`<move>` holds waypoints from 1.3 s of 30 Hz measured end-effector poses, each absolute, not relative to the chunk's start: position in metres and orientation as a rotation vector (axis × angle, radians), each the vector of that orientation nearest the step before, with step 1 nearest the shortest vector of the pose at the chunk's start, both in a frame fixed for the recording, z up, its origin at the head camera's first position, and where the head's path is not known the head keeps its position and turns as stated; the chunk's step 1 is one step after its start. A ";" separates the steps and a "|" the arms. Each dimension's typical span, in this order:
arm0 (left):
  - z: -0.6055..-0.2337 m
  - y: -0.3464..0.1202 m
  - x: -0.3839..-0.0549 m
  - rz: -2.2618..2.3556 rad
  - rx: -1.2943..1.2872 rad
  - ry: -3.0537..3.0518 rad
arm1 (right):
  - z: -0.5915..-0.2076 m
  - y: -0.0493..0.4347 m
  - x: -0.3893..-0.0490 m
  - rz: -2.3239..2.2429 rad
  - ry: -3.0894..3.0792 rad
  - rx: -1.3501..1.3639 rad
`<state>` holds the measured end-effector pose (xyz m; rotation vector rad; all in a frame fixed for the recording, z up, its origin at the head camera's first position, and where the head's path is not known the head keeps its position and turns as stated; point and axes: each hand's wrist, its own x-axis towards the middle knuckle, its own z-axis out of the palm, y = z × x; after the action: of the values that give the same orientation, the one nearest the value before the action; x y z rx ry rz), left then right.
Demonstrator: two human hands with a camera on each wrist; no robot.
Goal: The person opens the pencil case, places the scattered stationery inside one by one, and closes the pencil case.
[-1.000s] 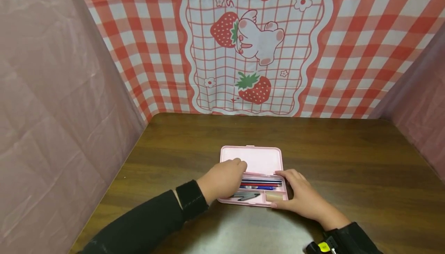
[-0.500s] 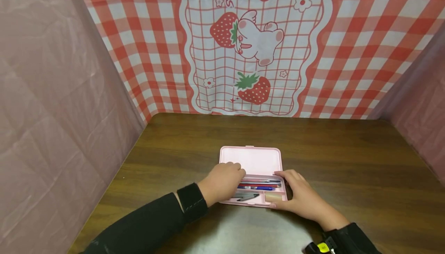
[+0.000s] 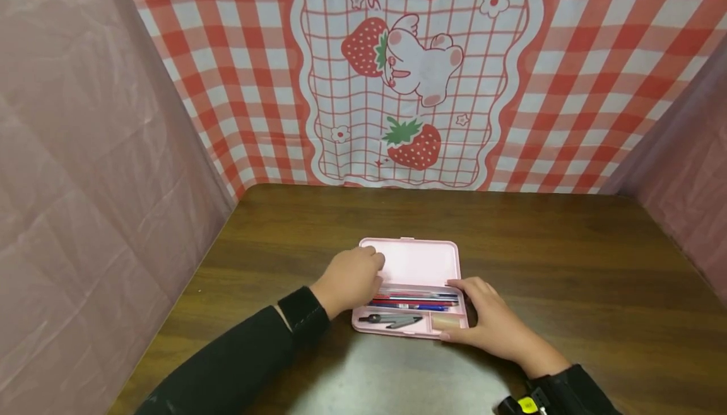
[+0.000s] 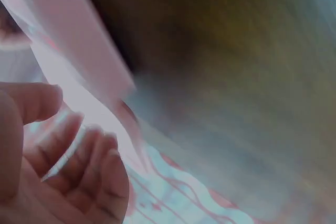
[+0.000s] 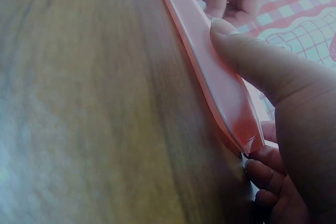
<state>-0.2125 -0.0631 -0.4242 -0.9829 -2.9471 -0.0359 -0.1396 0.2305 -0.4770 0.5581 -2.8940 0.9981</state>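
A pink pencil case [image 3: 420, 263] lies on the table with its lid folded back. Pencils and pens [image 3: 423, 303] fill its long compartment. In the front compartment is a grey drawing compass [image 3: 392, 320], beside a tan block [image 3: 445, 321] in the small right one. My left hand [image 3: 351, 279] hovers over the case's left end, overlapping lid and tray; its fingers [image 4: 86, 166] are loosely bent with nothing between them in the left wrist view. My right hand [image 3: 500, 323] grips the right end, thumb on the front wall and fingers behind, as the right wrist view shows.
The brown wooden table [image 3: 568, 257] extends around the case. A red-and-white checked cloth [image 3: 596, 74] with strawberries hangs behind it. Pink fabric [image 3: 113, 150] hangs at both sides. A small dark device with a yellow patch [image 3: 527, 405] sits at my right wrist.
My left hand has lifted off the pencils and moved left and slightly away, uncovering the compass and the pencils' left ends. The right hand has stayed on the case.
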 end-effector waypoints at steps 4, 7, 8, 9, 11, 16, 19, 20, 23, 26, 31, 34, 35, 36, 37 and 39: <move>-0.424 -0.076 -0.231 -0.235 -0.760 -2.964 | -0.476 0.231 -0.141 0.999 -2.876 0.568; -0.427 -0.085 -0.244 -0.536 -0.595 -3.037 | -0.476 0.231 -0.141 0.995 -2.885 0.572; -0.428 -0.087 -0.247 -0.654 -0.545 -3.060 | -0.476 0.230 -0.140 0.994 -2.890 0.573; -0.429 -0.088 -0.250 -0.773 -0.500 -3.073 | -0.476 0.230 -0.140 0.995 -2.898 0.568; -0.430 -0.089 -0.254 -0.984 -0.414 -3.086 | -0.475 0.230 -0.140 0.995 -2.903 0.567; -0.434 -0.085 -0.261 -1.392 -0.216 -3.031 | -0.475 0.232 -0.139 0.999 -2.898 0.568; -0.436 -0.081 -0.262 -1.590 -0.103 -2.965 | -0.477 0.233 -0.139 1.000 -2.896 0.570; -0.437 -0.079 -0.262 -1.671 -0.066 -2.934 | -0.477 0.233 -0.139 1.003 -2.894 0.569; -0.440 -0.074 -0.262 -1.982 0.019 -2.803 | -0.478 0.233 -0.140 1.007 -2.902 0.558; -0.444 -0.073 -0.263 -2.313 0.078 -2.656 | -0.479 0.231 -0.141 1.019 -2.903 0.543; -0.448 -0.074 -0.269 -2.865 0.152 -2.411 | -0.480 0.229 -0.140 1.085 -2.874 0.512; -0.448 -0.075 -0.274 -3.074 0.173 -2.294 | -0.479 0.230 -0.139 1.119 -2.870 0.486; -0.448 -0.074 -0.275 -3.111 0.160 -2.273 | -0.479 0.230 -0.139 1.122 -2.872 0.479; -0.448 -0.074 -0.277 -3.137 0.158 -2.253 | -0.478 0.230 -0.139 1.123 -2.880 0.468; -0.448 -0.073 -0.277 -3.153 0.158 -2.235 | -0.478 0.231 -0.139 1.121 -2.888 0.457; -0.448 -0.071 -0.279 -3.162 0.144 -2.220 | -0.477 0.232 -0.138 1.121 -2.894 0.450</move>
<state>-0.2785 -0.0712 -0.4481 0.1444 -2.2199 -3.1621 -0.1383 0.2322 -0.4773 0.4502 -2.8936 1.1213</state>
